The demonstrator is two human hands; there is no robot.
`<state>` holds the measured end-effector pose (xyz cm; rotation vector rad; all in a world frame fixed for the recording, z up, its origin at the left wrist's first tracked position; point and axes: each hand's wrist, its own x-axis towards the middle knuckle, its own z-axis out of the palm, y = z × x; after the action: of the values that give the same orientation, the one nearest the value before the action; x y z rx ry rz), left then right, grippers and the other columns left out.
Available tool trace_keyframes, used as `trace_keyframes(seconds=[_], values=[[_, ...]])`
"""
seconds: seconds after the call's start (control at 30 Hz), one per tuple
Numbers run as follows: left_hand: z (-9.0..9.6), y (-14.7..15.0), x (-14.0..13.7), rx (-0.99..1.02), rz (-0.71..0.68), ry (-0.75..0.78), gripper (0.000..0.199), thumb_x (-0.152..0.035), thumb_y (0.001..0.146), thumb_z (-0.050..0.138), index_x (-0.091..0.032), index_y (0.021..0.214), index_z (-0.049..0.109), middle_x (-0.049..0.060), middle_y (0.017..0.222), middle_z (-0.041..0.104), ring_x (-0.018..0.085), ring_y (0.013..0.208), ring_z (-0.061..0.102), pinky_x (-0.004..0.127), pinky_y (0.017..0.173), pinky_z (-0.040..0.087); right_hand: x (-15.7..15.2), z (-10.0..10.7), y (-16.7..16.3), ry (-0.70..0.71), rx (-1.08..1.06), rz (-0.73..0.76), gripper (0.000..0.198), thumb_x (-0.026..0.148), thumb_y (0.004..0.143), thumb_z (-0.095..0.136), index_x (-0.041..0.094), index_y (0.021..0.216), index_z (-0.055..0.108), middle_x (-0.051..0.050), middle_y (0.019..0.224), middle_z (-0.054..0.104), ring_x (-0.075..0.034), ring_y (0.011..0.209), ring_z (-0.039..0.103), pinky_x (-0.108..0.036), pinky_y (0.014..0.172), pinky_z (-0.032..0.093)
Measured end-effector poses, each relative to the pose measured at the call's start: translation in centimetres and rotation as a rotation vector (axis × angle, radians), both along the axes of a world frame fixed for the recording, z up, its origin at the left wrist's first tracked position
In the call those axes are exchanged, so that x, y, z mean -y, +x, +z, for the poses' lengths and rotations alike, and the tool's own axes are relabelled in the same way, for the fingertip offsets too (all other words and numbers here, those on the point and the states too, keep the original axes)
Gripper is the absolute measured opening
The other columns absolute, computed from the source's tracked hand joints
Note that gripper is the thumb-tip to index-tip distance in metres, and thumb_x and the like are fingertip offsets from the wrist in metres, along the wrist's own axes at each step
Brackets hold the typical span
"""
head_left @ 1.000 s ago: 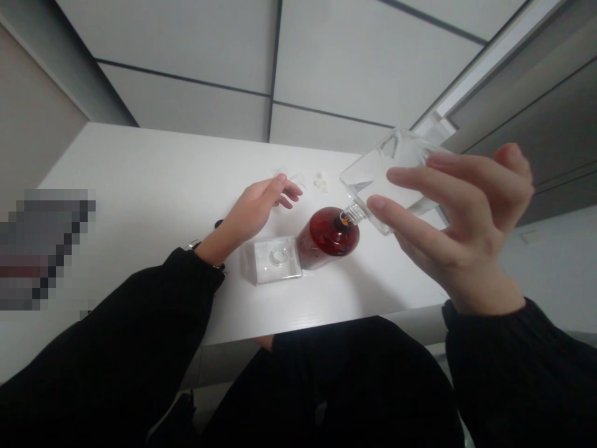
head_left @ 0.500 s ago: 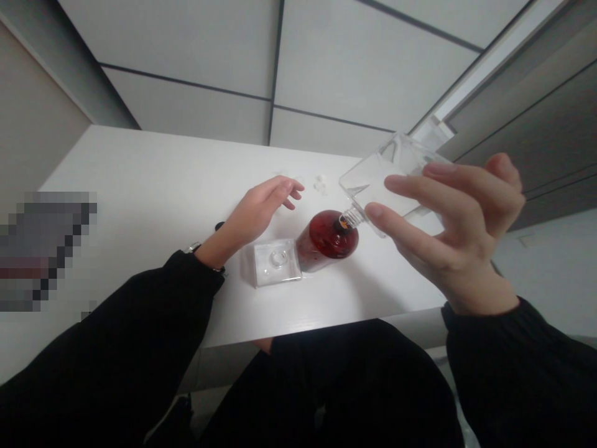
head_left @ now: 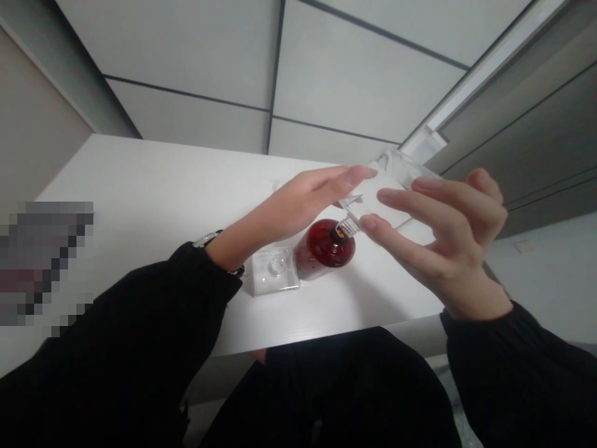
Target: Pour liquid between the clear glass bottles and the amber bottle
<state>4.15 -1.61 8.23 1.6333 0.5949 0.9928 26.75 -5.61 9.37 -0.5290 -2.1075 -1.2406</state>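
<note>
My right hand (head_left: 448, 236) grips a clear square bottle (head_left: 396, 168), tilted with its threaded neck pointing down to the left. That neck meets the dark mouth of a red-brown bottle (head_left: 326, 246), which stands upright on the white table. From the left, my left hand (head_left: 312, 196) is at the clear bottle, its thumb lying along the upper side. The other left fingers are mostly hidden beneath thumb and bottle. Near my left wrist stands a second clear square bottle (head_left: 275, 274), upright and uncapped, touching or almost touching the red-brown one.
The white table (head_left: 163, 193) runs back to pale wall panels (head_left: 186, 50). Its front edge lies close to my lap. A blurred-out rectangular object (head_left: 41, 261) is at the far left. A bracelet circles my left wrist.
My left hand has moved right and reached the tilted clear bottle, covering the small whitish items behind the red-brown bottle. My right hand keeps its hold. The view has shifted slightly.
</note>
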Motion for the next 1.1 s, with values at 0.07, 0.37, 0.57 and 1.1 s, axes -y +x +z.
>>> trace_keyframes(seconds=[0.07, 0.37, 0.57, 1.1], values=[[-0.2, 0.0, -0.4, 0.015, -0.047, 0.014, 0.043, -0.055, 0.104, 0.061, -0.021, 0.122, 0.079, 0.005, 0.133, 0.077, 0.029, 0.139, 0.064, 0.046, 0.121, 0.047, 0.2, 0.2, -0.1, -0.004, 0.026, 0.002, 0.039, 0.017, 0.09, 0.078, 0.045, 0.116, 0.07, 0.012, 0.122, 0.075, -0.011, 0.116, 0.066, -0.03, 0.117, 0.047], [-1.2, 0.0, -0.6, 0.106, -0.138, -0.086, 0.06, -0.066, 0.098, 0.064, -0.023, 0.138, 0.073, 0.009, 0.155, 0.064, 0.034, 0.147, 0.057, 0.052, 0.125, 0.043, 0.8, -0.9, 0.7, -0.744, -0.314, -0.223, 0.009, 0.045, 0.1, 0.069, 0.04, 0.105, 0.075, 0.006, 0.117, 0.077, -0.014, 0.121, 0.067, -0.039, 0.123, 0.047], [-2.0, 0.1, -0.6, 0.14, -0.153, -0.141, 0.064, -0.066, 0.097, 0.065, -0.025, 0.146, 0.067, 0.01, 0.141, 0.073, 0.034, 0.138, 0.065, 0.051, 0.122, 0.047, 1.5, -1.7, 1.5, -0.363, -0.175, 0.086, 0.043, 0.011, 0.093, 0.07, 0.043, 0.122, 0.066, 0.009, 0.145, 0.064, -0.018, 0.148, 0.052, -0.05, 0.133, 0.037], [-3.9, 0.3, -1.5, 0.221, -0.09, -0.102, 0.055, -0.072, 0.095, 0.063, -0.025, 0.119, 0.081, 0.008, 0.146, 0.071, 0.033, 0.144, 0.06, 0.047, 0.121, 0.05, 2.8, -9.6, -2.6, -0.713, -1.386, 0.009, 0.019, 0.038, 0.106, 0.053, 0.022, 0.109, 0.062, -0.004, 0.103, 0.064, -0.016, 0.1, 0.062, -0.035, 0.092, 0.049]])
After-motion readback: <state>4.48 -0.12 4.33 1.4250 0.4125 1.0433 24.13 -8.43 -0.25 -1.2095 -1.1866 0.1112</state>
